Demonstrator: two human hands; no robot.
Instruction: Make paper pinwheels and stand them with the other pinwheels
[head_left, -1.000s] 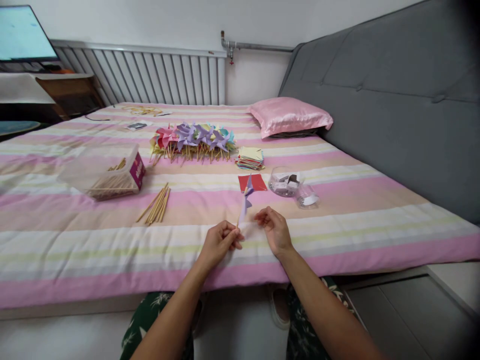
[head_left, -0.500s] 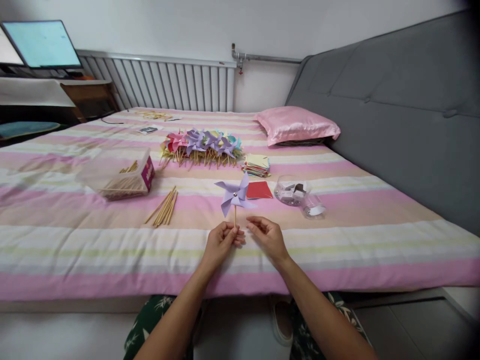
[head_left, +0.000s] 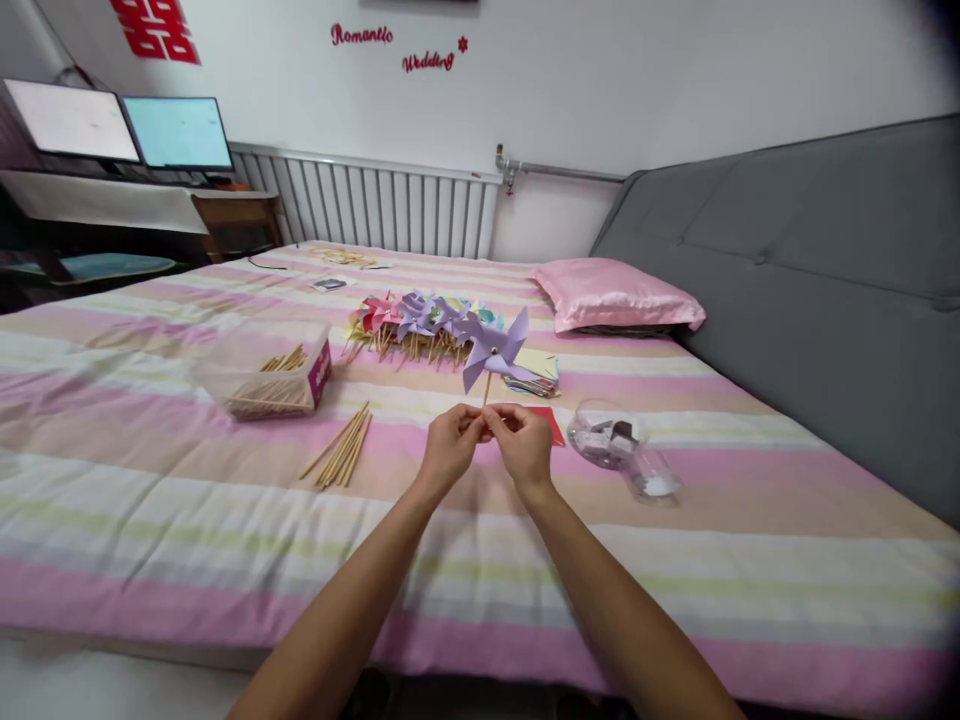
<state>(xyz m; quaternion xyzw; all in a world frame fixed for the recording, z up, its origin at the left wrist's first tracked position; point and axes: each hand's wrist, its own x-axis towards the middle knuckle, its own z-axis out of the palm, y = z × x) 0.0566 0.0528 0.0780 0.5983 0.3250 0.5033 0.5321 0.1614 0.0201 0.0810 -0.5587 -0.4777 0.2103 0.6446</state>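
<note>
A lilac paper pinwheel (head_left: 493,352) on a thin wooden stick stands upright between my hands, above the bed. My left hand (head_left: 453,444) pinches the lower part of the stick. From the other side my right hand (head_left: 525,438) closes on the same stick, fingertips touching the left ones. The stick's bottom end is hidden by the fingers. Just behind the held pinwheel lies a group of finished pinwheels (head_left: 420,318) in red, purple, yellow and blue. A red paper square (head_left: 551,424) shows partly past my right hand.
Loose wooden sticks (head_left: 341,447) lie on the left, near a clear plastic box (head_left: 259,385) of more sticks. Right of my hands are a round clear container (head_left: 600,440) and a small clear cup (head_left: 651,474). A paper stack (head_left: 536,372) and pink pillow (head_left: 619,295) lie farther back.
Both hands have moved forward with the pinwheel, toward the group of pinwheels. My right hand, previously apart from the stick, has closed on it. The head view has tilted up.
</note>
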